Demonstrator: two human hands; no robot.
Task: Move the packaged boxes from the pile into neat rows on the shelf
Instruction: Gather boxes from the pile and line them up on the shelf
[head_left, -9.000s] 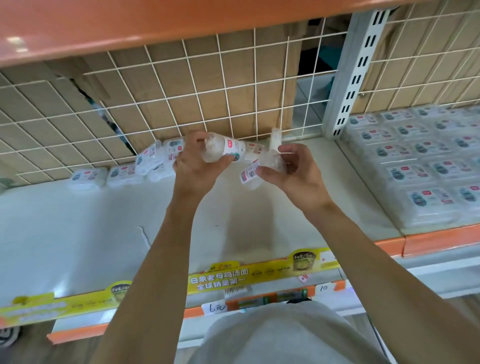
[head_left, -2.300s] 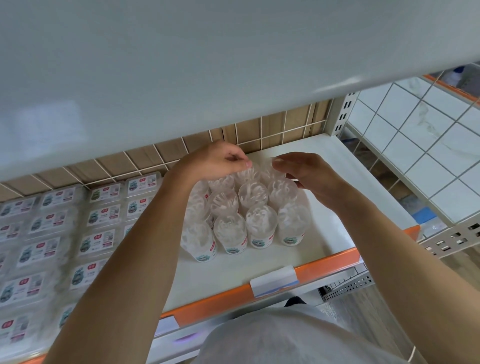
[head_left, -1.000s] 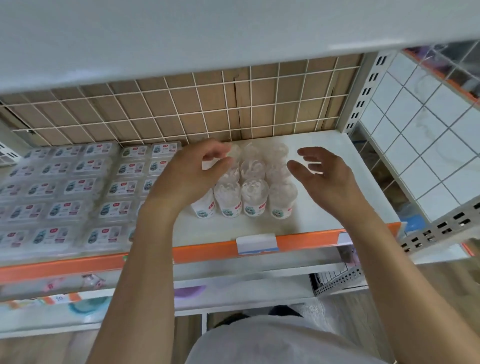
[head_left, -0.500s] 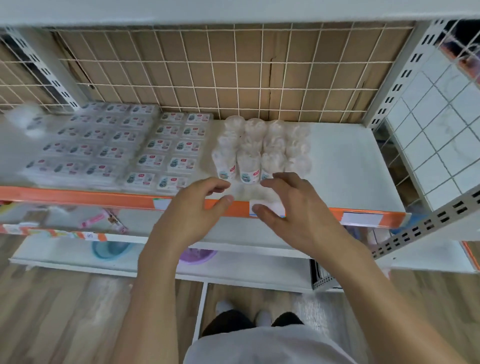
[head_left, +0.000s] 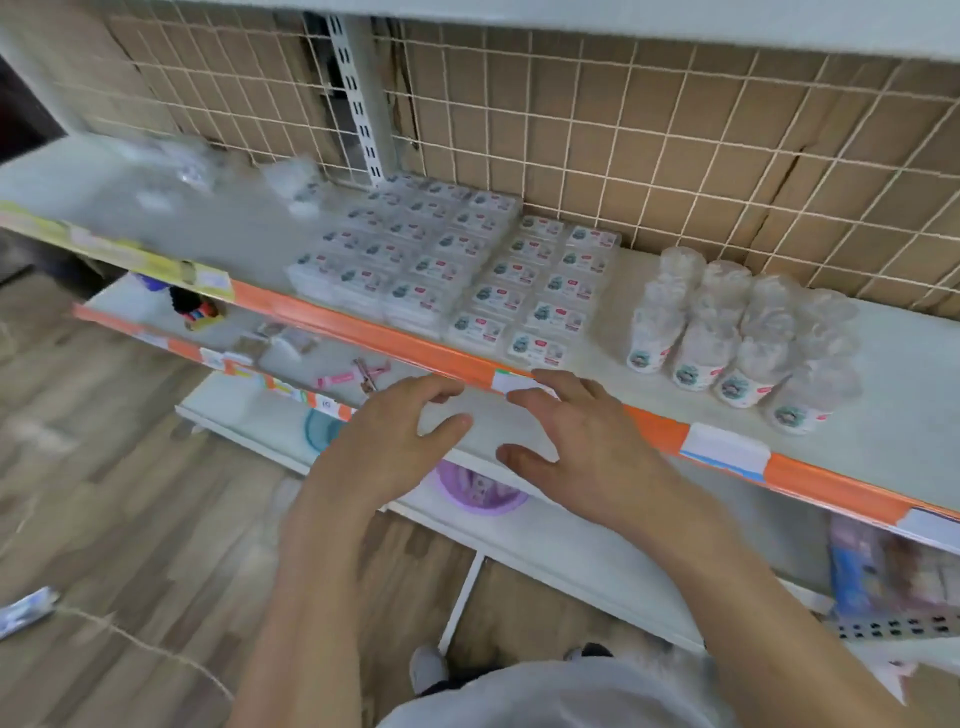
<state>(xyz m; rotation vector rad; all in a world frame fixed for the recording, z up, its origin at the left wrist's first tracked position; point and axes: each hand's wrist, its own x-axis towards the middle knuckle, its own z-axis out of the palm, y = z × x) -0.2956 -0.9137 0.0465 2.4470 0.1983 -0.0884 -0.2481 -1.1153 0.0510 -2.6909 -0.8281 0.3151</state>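
Note:
Clear round containers (head_left: 737, 332) stand upright in neat rows on the right part of the white shelf (head_left: 883, 415). Flat clear packaged boxes (head_left: 447, 265) lie in rows left of them. A loose, blurred pile of clear packages (head_left: 223, 174) sits at the shelf's far left near the wire back. My left hand (head_left: 389, 447) and my right hand (head_left: 576, 441) hover empty in front of the orange shelf edge (head_left: 395, 348), fingers relaxed and spread, below and left of the containers.
A white wire grid (head_left: 623, 135) with cardboard behind it backs the shelf. Lower shelves hold a purple bowl (head_left: 480, 493), a teal bowl (head_left: 319, 428), small pink items and a blue package (head_left: 872, 566). Below is wooden floor with my feet and a wrapper (head_left: 26, 610).
Both hands left the round containers and drew back in front of the shelf edge, empty. The view has swung left, bringing the loose pile at the far left into sight.

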